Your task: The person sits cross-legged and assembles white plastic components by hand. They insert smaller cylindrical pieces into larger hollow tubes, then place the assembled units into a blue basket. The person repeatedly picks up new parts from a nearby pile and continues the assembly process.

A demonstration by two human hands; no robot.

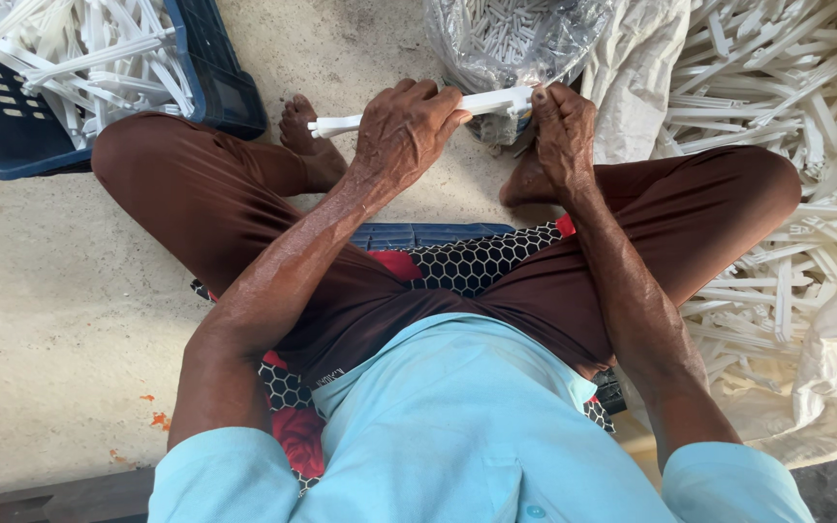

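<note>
A patterned cushion point(457, 266) with red and black on it is sat on, and everything here is placed from that cushion. Just past the cushion, above the crossed legs, a long white plastic stick point(409, 111) is held flat between two hands. The left hand point(409, 131) is wrapped around the middle of the stick, with its fingers point(428, 97) clenched over the top. The right hand point(562, 131) is closed on the stick's other end, where what looks like a small piece is being pressed or fitted on; how far on it sits cannot be told, because it is hidden by the fingers. So this one stick is judged to be in the middle of being worked. On the floor to the right of the cushion, a big heap of white sticks point(777, 174) is spread on a white sack point(825, 387). Further off, past the feet, a clear plastic bag point(511, 39) full of small white pieces is seen. Far to the left of the cushion, a blue crate point(215, 87) is piled with more white sticks point(79, 58). Which pile holds the finished sticks cannot be told, but both hold many, so some of the work looks done and some looks left.
</note>
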